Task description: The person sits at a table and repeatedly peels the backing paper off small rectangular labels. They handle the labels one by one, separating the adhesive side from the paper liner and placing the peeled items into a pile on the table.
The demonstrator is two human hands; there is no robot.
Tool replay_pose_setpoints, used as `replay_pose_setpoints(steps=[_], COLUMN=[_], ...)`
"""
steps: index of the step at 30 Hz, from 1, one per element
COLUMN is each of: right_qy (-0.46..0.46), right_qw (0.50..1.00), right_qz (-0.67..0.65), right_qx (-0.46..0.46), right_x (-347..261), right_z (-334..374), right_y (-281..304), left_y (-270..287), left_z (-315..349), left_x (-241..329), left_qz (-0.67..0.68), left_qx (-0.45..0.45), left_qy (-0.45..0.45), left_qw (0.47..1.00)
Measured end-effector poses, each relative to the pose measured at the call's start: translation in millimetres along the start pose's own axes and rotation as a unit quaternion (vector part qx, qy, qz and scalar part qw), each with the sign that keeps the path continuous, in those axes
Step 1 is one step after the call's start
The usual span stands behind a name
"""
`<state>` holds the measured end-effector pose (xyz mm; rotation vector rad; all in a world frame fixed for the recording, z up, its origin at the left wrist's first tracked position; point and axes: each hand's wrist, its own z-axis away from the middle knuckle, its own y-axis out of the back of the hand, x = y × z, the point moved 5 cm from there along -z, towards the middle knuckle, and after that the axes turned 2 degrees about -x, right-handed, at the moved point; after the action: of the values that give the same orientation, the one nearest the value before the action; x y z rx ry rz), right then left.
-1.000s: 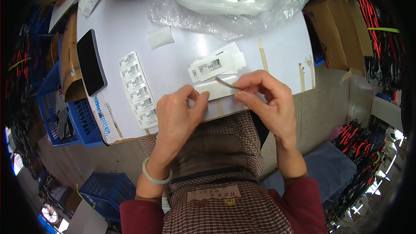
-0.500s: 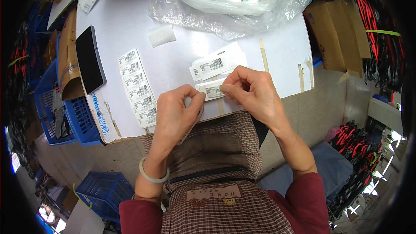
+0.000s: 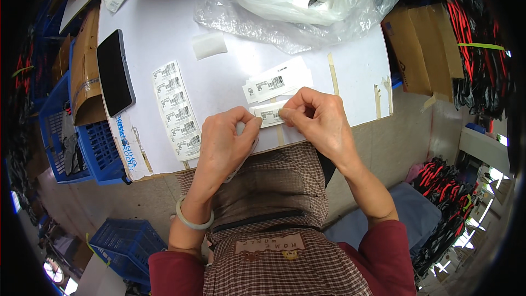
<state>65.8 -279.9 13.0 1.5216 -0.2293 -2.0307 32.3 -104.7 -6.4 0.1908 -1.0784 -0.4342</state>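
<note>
A small barcode label [image 3: 269, 115] lies over a white card [image 3: 267, 107] near the table's front edge. At the label's left end, the thumb and forefinger of my left hand [image 3: 227, 141] are pinched together. A pale, thin-edged item shows beneath that palm, mostly covered. My right hand [image 3: 323, 126] pinches the label's right end, its fingertips hiding that corner. Just beyond sits a fanned pile of white cards [image 3: 296, 75], the top one bearing a barcode label. Left of my hands lies a strip of barcode labels [image 3: 177, 111].
On the white table [image 3: 148, 38] are a black phone [image 3: 115, 74], a blank paper piece [image 3: 209, 46] and a clear plastic bag [image 3: 257, 27] with white rolls. Blue crates [image 3: 101, 151] and a cardboard box [image 3: 87, 71] stand left; another cardboard box [image 3: 424, 49] stands right.
The view has shifted slightly. Both hands keep their pinch around the label on the card with hardly any movement; the things on the table lie as before.
</note>
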Motion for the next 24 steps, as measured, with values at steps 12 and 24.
replay_pose_setpoints(steps=[12,24], right_qy=[0.001,0.041], right_qw=[1.000,0.997], right_qz=[0.024,0.066], right_qx=[-0.002,0.029], right_x=[-3.0,-5.6], right_z=[1.8,2.7], right_y=[-0.8,-1.4], left_y=[1.1,-5.6], left_z=[-0.5,-3.8], left_x=[-0.8,3.3], left_qz=[-0.003,-0.083], left_qx=[0.000,0.057], left_qy=[-0.014,-0.036], left_qw=[1.000,0.994])
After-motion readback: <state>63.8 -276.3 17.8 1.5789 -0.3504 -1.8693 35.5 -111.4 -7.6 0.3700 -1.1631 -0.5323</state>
